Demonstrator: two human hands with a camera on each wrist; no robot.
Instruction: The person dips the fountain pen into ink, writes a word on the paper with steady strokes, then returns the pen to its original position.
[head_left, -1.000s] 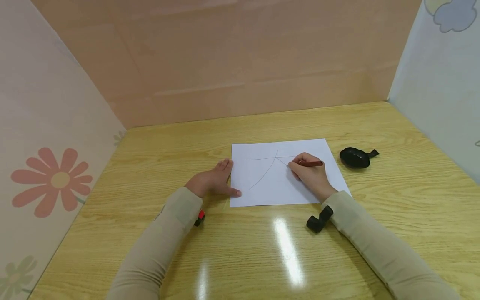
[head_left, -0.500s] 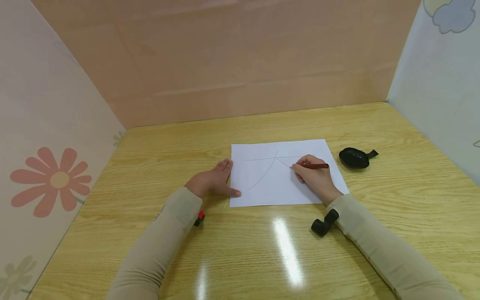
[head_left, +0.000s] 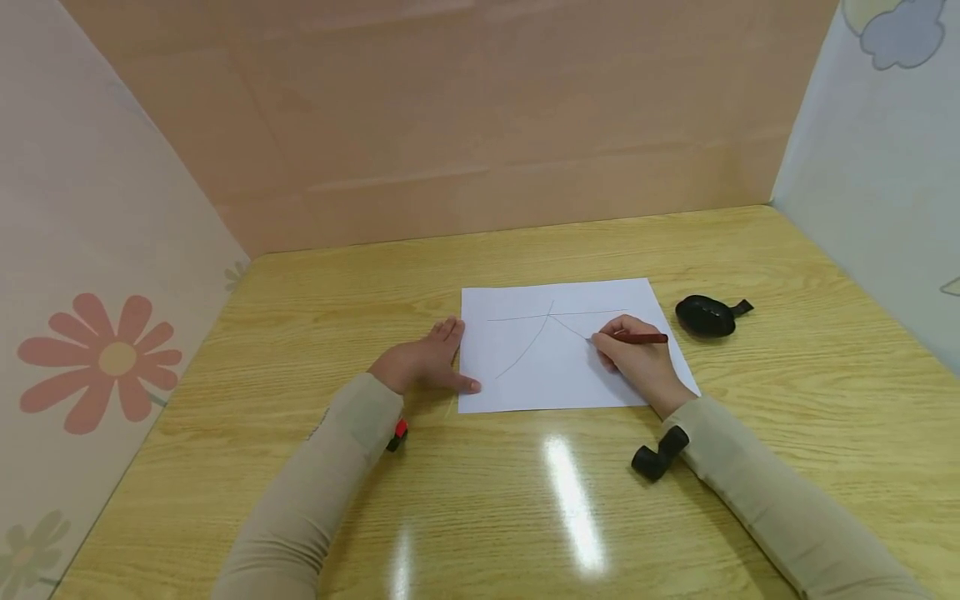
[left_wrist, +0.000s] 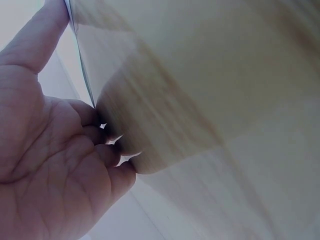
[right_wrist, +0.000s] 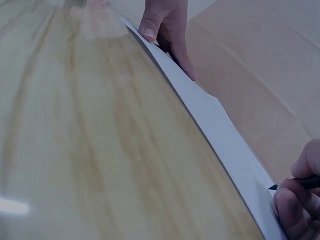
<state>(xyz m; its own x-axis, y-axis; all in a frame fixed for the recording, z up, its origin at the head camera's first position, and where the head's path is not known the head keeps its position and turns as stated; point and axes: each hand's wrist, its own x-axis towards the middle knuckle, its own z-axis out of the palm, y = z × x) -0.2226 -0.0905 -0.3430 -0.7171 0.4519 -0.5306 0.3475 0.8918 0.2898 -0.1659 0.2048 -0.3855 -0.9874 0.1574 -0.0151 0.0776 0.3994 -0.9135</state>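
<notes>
A white sheet of paper (head_left: 525, 383) lies flat on the wooden table, bearing a long horizontal line, a curve running down to the left and a slanting line down to the right. My right hand (head_left: 637, 358) pinches a dark red pen (head_left: 647, 338) whose tip meets the paper at the end of the slanting line. In the right wrist view the pen's dark tip (right_wrist: 273, 187) shows between thumb and fingers. My left hand (head_left: 427, 360) rests at the paper's left edge, fingers straight and spread, thumb on the lower left corner.
To the right of the paper lies a black oval object (head_left: 706, 317) with a short strap. Black wrist gear (head_left: 660, 454) hangs by the right sleeve. A peach-coloured wall (head_left: 487, 125) stands behind the table (head_left: 337, 292), and patterned panels flank both sides.
The right hand has moved right and slightly toward the person with the pen, and the slanting line has grown longer. The left hand stays in place.
</notes>
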